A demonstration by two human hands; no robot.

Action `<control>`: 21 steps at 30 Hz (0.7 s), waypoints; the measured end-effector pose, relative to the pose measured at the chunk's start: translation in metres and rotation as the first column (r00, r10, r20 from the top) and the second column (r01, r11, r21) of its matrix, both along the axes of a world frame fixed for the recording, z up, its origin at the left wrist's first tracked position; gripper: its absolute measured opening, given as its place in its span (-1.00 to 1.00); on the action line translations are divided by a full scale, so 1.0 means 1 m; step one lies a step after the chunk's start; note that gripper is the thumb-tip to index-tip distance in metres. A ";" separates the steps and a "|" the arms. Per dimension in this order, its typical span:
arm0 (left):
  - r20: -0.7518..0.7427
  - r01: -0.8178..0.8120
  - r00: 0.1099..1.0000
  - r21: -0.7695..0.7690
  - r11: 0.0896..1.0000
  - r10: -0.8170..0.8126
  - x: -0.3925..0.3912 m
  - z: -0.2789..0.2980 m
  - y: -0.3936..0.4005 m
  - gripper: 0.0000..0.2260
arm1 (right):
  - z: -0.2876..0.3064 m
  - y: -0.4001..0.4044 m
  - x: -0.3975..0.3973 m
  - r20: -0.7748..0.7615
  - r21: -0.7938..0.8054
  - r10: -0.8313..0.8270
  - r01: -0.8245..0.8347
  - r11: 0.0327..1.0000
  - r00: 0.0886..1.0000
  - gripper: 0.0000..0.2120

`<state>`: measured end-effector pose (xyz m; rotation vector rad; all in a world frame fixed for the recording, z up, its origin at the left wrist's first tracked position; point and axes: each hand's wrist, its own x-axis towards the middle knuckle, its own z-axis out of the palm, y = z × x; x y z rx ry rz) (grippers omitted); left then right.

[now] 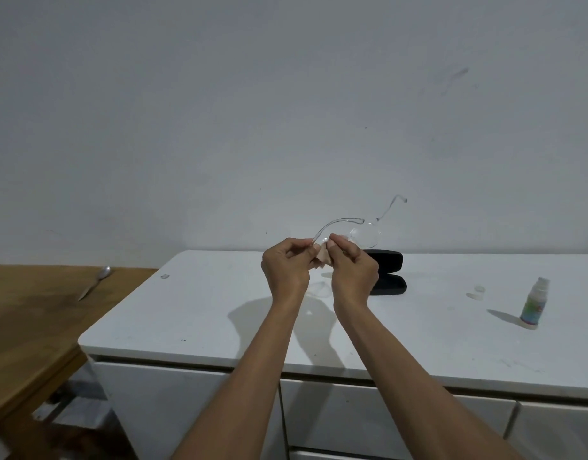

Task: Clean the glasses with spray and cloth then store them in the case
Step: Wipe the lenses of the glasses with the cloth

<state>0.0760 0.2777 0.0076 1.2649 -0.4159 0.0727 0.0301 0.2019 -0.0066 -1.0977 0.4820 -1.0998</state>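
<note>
Above the middle of the counter (219, 313), near its back edge, both hands are raised and meet around the glasses (362, 232). The left hand (286, 270) has its fingers curled and pinches the frame at the near end, where one clear temple arm bends up and away to the right. The right hand (352, 270) is also curled and pinches a small pale cloth (322, 257) against the lens nearest to it; the cloth sticks out between the two hands and most of it is hidden by the fingers. The other lens is free and shows just to the right of the right hand's fingertips, and the second temple arm rises from it toward the wall. The glasses touch nothing but the hands and the cloth. Behind the right hand, on the counter close to the back edge, the black case (387, 272) lies open, its two halves spread apart; the hand covers its left part, and in the part that shows I see nothing inside. The spray (535, 302) stands upright near the right edge of the counter, well apart from the hands. To the left of the counter there is a wooden table (27, 327), and a spoon (95, 282) lies on it near its back edge.
</note>
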 end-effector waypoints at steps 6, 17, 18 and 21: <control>0.013 -0.006 1.000 0.021 1.000 0.006 0.005 0.000 0.005 -0.90 | 0.002 0.011 0.014 0.054 0.143 0.029 -0.036 0.989 0.998 -0.86; -0.042 0.006 0.999 0.050 0.999 -0.004 0.023 -0.006 0.027 -0.90 | -0.009 -0.010 0.003 -0.196 -0.169 0.326 -0.360 0.918 0.925 -0.92; -0.051 0.012 0.999 0.046 0.999 -0.010 0.023 -0.007 0.027 -0.90 | -0.010 -0.011 0.001 -0.205 -0.170 0.309 -0.344 0.923 0.929 -0.92; -0.052 0.027 0.998 0.053 0.998 -0.024 0.020 -0.009 0.026 -0.89 | -0.015 -0.006 -0.003 -0.201 -0.140 0.162 -0.192 0.971 0.966 -0.91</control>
